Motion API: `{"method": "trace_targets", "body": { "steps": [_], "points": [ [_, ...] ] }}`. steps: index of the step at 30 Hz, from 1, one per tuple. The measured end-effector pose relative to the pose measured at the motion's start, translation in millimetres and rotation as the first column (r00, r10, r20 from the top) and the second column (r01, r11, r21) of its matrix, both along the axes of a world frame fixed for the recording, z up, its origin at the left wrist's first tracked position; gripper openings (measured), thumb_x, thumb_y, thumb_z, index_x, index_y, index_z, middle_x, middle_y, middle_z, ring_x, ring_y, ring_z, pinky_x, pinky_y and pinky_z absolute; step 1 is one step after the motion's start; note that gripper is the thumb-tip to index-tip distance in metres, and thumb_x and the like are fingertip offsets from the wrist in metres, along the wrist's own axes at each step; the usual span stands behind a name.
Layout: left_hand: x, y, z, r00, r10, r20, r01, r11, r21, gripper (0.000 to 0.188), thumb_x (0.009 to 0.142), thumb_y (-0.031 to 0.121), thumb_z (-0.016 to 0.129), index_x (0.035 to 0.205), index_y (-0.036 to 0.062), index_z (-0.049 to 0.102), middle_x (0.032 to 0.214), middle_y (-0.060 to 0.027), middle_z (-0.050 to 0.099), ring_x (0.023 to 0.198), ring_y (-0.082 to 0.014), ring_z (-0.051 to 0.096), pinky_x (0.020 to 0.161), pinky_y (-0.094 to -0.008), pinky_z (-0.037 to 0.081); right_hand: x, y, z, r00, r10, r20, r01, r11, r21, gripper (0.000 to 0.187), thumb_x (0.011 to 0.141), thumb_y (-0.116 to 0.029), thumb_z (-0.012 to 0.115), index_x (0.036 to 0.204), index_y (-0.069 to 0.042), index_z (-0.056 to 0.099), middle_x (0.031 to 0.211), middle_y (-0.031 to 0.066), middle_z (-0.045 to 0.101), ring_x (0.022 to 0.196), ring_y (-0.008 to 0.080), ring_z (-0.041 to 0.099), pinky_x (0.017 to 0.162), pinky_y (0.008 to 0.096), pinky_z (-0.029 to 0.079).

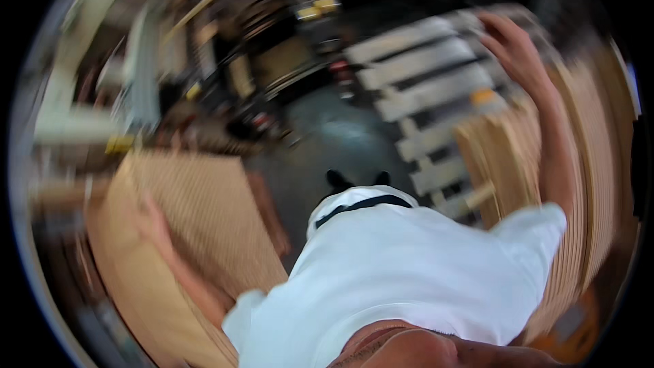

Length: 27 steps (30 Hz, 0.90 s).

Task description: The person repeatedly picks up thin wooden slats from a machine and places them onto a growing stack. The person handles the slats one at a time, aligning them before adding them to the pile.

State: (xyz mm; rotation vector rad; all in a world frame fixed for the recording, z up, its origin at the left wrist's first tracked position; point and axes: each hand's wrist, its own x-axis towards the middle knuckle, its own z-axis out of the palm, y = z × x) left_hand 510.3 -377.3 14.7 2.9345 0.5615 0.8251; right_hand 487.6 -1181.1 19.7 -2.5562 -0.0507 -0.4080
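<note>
At the left, a tall stack of brown cardboard sheets point(204, 204) shows its ridged edges. My left hand point(155, 223) is against this stack, its fingers smeared by motion. My right hand point(509, 42) is raised at the upper right, above the far end of a slatted pallet point(426, 85). Its fingers are apart and slightly bent, with nothing seen in them. Below my right forearm stands a smaller cardboard stack point(501, 157) beside the pallet.
More tall cardboard stacks point(596, 157) line the right side. Grey floor point(327, 126) runs between the left stack and the pallet, with my dark shoes point(338, 180) on it. Pale metal framework point(82, 126) and blurred machinery fill the upper left.
</note>
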Motion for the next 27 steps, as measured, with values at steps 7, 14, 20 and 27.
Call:
{"method": "trace_targets", "body": {
  "steps": [7,14,20,27],
  "points": [
    [58,-312,-59,0.612,-0.789,0.049,0.649,0.465,-0.602,0.045,0.096,0.011,0.065,0.138,0.0009,0.051,0.135,-0.0092,0.055,0.119,-0.0206,0.054,0.097,-0.033,0.046,-164,-114,30,0.749,-0.663,0.001,0.637,0.718,-0.28,0.045,0.092,-0.022,0.066,0.133,-0.005,0.06,0.115,0.0172,0.068,0.108,0.0309,0.064,0.096,0.0418,0.05],
    [68,-421,-112,0.114,-0.991,-0.071,0.735,0.133,-0.665,0.045,0.093,0.013,0.068,0.134,0.0002,0.054,0.142,-0.0169,0.051,0.129,-0.0311,0.051,0.101,-0.0407,0.044,-352,-167,-31,0.413,-0.903,0.114,0.762,0.274,-0.587,0.048,0.091,-0.017,0.063,0.138,-0.009,0.053,0.133,0.0152,0.06,0.122,0.0362,0.056,0.1,0.0454,0.046],
    [76,-440,-158,0.091,-0.989,-0.116,0.725,0.146,-0.673,0.043,0.089,0.016,0.071,0.127,-0.0001,0.059,0.13,-0.0167,0.059,0.117,-0.0315,0.058,0.096,-0.0377,0.047,-349,-177,-76,0.456,-0.841,0.29,0.784,0.226,-0.579,0.021,0.091,-0.008,0.057,0.111,-0.003,0.059,0.119,0.0161,0.063,0.112,0.0365,0.059,0.092,0.0458,0.049],
    [84,-392,-203,0.243,-0.966,-0.091,0.67,0.235,-0.704,0.041,0.087,0.022,0.072,0.12,-0.001,0.063,0.124,-0.0207,0.063,0.119,-0.0378,0.059,0.103,-0.0408,0.046,-382,-196,-102,0.6,-0.725,0.339,0.569,0.089,-0.818,0.023,0.1,-0.021,0.058,0.114,-0.003,0.06,0.109,0.0126,0.066,0.096,0.0261,0.066,0.08,0.036,0.056]
  ]
}}
